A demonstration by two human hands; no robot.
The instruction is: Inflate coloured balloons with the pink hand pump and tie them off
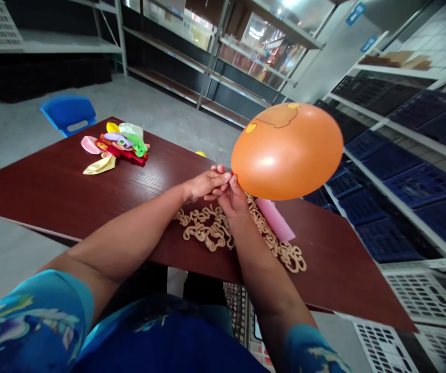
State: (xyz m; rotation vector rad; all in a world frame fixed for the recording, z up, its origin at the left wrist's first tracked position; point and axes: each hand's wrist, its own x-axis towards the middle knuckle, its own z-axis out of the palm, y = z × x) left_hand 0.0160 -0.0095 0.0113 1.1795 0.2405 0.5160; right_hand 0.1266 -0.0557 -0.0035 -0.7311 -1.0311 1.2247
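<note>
An inflated orange balloon [289,155] with a printed brown figure and yellow hearts floats out to the right of my fingers. At its neck, my left hand [209,183] and my right hand [234,197] meet, both with fingers pinched together on it. The neck itself is mostly covered by the fingertips. Below the hands, a tangle of beige squiggly cord-like pieces [207,230] lies on the dark red-brown table [145,207]. Partly behind my right forearm, more of this tangle shows next to a pink cylinder [275,220].
A pile of uninflated balloons [120,145] in several colours lies toward the table's far left. Behind it stands a blue chair [67,111]. Metal shelves [207,77] line the back, and dark blue crates [421,176] fill the right-hand racks. White baskets [386,347] sit at lower right.
</note>
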